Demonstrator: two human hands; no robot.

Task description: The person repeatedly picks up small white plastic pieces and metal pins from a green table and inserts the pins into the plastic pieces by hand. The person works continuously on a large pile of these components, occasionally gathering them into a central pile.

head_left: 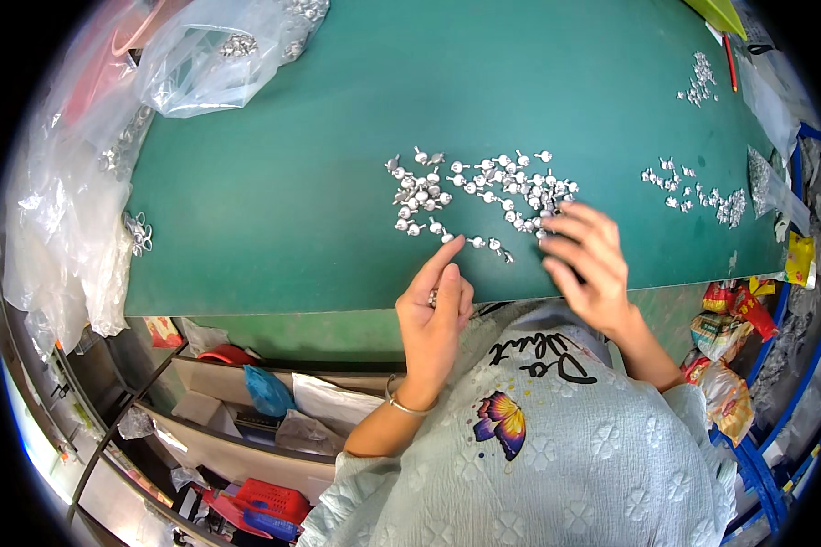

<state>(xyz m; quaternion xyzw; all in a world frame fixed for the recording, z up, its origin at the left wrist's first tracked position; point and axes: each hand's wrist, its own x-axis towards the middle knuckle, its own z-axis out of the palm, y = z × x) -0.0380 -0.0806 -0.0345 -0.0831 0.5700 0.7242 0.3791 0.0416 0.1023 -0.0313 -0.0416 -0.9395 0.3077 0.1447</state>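
Small silver metal pieces with round heads and short stems lie in two loose groups on the green tabletop. The left group point(420, 191) is smaller; the right group point(529, 187) spreads wider. My left hand point(433, 310) has its index finger stretched to a piece at the lower edge of the groups. Its other fingers are curled, and a few metal pieces point(432, 297) show in the palm. Over the near right edge of the right group, my right hand point(588, 260) has its fingers apart, the tips beside several pieces. Whether it touches any, I cannot tell.
Clear plastic bags point(215, 59) holding more metal pieces stand at the far left. Small metal rings point(138, 233) lie near the left edge. More pieces point(702, 82) are scattered on the right, near a red pen point(730, 62). Below the table is an open drawer point(237, 401).
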